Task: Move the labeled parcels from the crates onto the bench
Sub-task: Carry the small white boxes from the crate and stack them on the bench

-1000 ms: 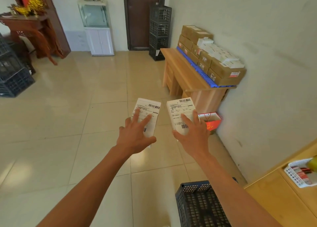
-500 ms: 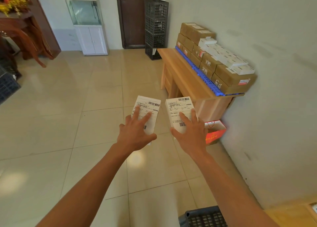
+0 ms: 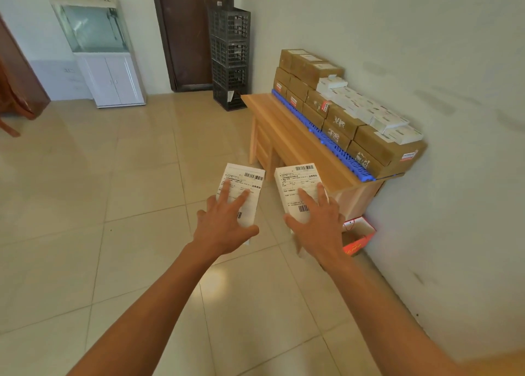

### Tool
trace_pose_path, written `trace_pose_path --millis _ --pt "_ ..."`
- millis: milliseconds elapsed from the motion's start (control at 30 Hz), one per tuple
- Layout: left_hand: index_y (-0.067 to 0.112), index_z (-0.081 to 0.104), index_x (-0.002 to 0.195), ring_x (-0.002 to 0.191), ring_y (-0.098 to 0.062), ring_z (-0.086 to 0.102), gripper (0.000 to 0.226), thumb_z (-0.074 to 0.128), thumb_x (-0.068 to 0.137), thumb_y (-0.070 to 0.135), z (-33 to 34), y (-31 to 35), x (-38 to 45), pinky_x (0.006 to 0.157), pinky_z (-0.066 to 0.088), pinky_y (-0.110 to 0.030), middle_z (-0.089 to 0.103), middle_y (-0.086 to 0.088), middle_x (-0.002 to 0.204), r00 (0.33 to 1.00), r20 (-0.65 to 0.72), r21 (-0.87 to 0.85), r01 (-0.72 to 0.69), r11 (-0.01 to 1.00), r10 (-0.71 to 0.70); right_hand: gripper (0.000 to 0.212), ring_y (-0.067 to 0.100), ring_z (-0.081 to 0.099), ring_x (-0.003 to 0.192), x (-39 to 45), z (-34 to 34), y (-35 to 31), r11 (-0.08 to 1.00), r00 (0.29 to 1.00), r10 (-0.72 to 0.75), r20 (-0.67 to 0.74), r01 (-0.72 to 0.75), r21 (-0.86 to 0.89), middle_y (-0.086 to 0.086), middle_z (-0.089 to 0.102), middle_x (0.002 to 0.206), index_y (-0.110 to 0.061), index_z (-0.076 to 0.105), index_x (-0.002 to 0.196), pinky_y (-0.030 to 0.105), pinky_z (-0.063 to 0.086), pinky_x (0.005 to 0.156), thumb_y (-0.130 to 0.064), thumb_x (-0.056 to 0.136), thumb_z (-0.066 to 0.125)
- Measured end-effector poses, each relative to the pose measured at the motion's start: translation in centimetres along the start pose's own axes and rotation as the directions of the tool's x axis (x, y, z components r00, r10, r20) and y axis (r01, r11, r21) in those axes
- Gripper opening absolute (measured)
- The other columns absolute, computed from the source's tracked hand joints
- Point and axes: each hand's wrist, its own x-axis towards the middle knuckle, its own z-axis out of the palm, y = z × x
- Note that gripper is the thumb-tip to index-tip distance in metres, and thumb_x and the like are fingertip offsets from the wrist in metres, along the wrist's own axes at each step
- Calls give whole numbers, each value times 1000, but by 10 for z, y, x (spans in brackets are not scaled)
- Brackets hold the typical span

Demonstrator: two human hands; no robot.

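Note:
My left hand [image 3: 224, 225] holds a white labeled parcel [image 3: 247, 182] from above, fingers spread over the label and thumb curled round its right edge. In the same way my right hand [image 3: 315, 225] grips a second white labeled parcel [image 3: 295, 182]. Both are carried above the tiled floor, just left of the near end of the wooden bench [image 3: 287, 137]. Along the wall side of the bench lies a blue strip [image 3: 335, 145] stacked with brown cartons [image 3: 369, 145] and small white parcels [image 3: 395, 131].
A stack of black crates [image 3: 230, 57] stands at the bench's far end beside a dark door [image 3: 193, 29]. Under the bench's near end sits a red and white bag [image 3: 358, 236]. A white cabinet with a fish tank [image 3: 99, 51] is at the back left.
The view has moved forward toward the bench. The black crate at the bottom edge has dropped out of sight. Both hands still carry their parcels in the same grip.

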Motion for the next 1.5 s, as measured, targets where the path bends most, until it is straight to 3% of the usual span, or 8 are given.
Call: trace_pose_path --millis 500,800,1133,1333,1500 --pt "48 21 156 140 -30 27 101 50 62 72 24 24 244 102 36 -54 -3 7 169 990 82 81 -125 989 118 72 31 15 145 215 46 50 986 990 138 -11 -136 101 -4 2 169 -45 33 151 52 19 118 -64 86 57" --pt "49 20 156 142 -30 24 99 51 65 71 25 37 377 105 35 -54 -6 9 169 987 77 45 -142 989 138 74 32 10 150 346 50 63 994 995 104 4 -104 -26 -4 -1 169 -44 28 153 56 13 119 -70 89 51" --pt "47 23 156 144 -31 25 95 59 71 67 36 -5 542 106 36 -57 -3 6 170 985 92 -6 -149 989 149 75 32 6 151 494 103 35 987 992 126 23 -122 -107 -3 -1 169 -42 26 155 58 14 118 -71 90 49" --pt "48 22 157 143 -31 25 104 42 59 79 20 -29 657 107 33 -58 -3 7 169 976 124 -24 -178 984 180 74 29 13 149 574 130 18 969 973 228 -29 -230 -89 -4 3 168 -42 28 154 57 17 118 -71 89 49" --pt "46 21 158 146 -32 21 95 57 74 71 22 -23 725 109 32 -62 -4 9 169 955 149 -42 -254 966 258 74 26 11 148 620 141 21 956 955 289 -72 -292 -38 -7 3 168 -42 27 154 58 18 118 -72 89 47"
